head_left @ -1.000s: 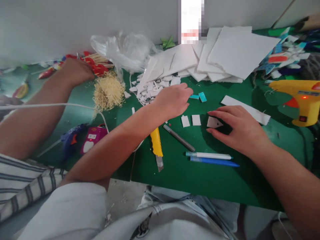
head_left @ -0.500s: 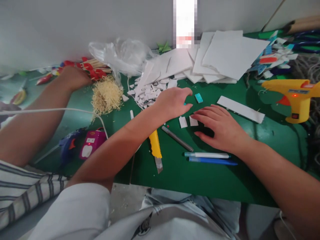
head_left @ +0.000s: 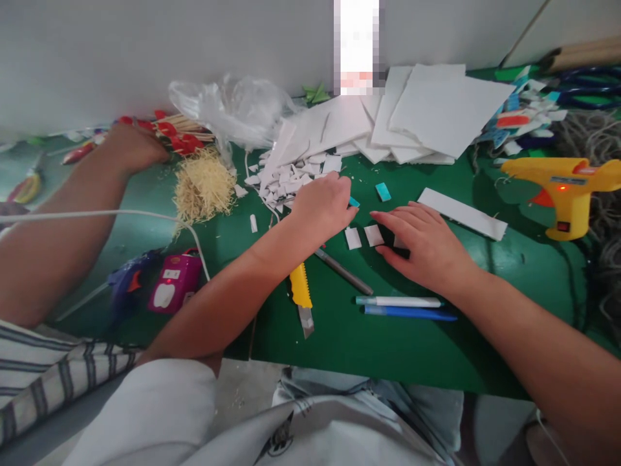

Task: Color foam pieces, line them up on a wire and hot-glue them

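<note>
Left hand (head_left: 321,206): fingers curled in toward the thumb, nearly closed; a small teal strip (head_left: 354,202) pokes out at the fingertips, partly hidden, can't tell if gripped. Right hand (head_left: 421,243): thumb and index spread well apart, other fingers loosely extended, no clear grip on anything. Near square (head_left: 373,235), white, foam-like, lies flat by its thumb and index tips; contact unclear. Another white piece (head_left: 400,243) shows under the palm, mostly covered.

Second white square (head_left: 353,238) just left of the near one, below left fingertips. Teal block (head_left: 383,191) on the table beyond, between the hands. Grey pen-like tool (head_left: 345,272) slants below the squares; yellow utility knife (head_left: 301,286), blade out, beside left forearm. White-barreled pen (head_left: 405,301) and blue pen (head_left: 410,313) side by side nearer the body. White strip (head_left: 462,213) past the right hand; yellow glue gun (head_left: 572,194) farther right.

Beyond left hand: white scrap pile (head_left: 291,180), stacked white sheets (head_left: 431,113) behind. Farther left: clear plastic bag (head_left: 242,110), straw-colored shreds (head_left: 204,188), co-worker's hand (head_left: 140,145) by red-topped sticks (head_left: 187,139). Magenta power socket (head_left: 174,281) left of left forearm. All on green table (head_left: 388,359).
</note>
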`<state>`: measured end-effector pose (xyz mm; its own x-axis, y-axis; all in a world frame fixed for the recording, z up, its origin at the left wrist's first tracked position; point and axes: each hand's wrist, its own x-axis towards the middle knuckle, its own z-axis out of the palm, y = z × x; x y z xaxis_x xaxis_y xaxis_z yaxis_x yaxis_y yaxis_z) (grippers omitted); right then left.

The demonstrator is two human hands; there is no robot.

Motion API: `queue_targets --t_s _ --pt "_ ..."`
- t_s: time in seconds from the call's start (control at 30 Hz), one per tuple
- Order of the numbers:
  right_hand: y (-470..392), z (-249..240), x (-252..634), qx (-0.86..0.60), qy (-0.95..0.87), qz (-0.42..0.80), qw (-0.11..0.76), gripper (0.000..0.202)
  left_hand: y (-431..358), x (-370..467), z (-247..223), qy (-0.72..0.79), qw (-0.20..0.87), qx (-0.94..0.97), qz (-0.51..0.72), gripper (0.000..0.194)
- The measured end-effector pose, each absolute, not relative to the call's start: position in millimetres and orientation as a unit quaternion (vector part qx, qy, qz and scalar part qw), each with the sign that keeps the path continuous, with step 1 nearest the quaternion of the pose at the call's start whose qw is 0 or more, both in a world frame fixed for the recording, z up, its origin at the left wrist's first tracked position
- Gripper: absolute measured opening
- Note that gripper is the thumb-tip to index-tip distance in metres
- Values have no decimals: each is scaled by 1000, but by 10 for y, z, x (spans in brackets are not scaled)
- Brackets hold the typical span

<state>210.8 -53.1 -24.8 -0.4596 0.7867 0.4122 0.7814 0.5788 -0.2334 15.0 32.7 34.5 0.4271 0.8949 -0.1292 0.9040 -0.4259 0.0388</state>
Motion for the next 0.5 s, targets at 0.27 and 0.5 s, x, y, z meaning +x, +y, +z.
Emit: queue_targets --t_s 0.27,0.5 --pt "-529 -254 2103 -448 -863 29 231 40 323 128 327 496 78 863 -50 31" --pt "-533 -249 2107 -459 -857 15 232 40 321 149 276 451 60 890 -36 31"
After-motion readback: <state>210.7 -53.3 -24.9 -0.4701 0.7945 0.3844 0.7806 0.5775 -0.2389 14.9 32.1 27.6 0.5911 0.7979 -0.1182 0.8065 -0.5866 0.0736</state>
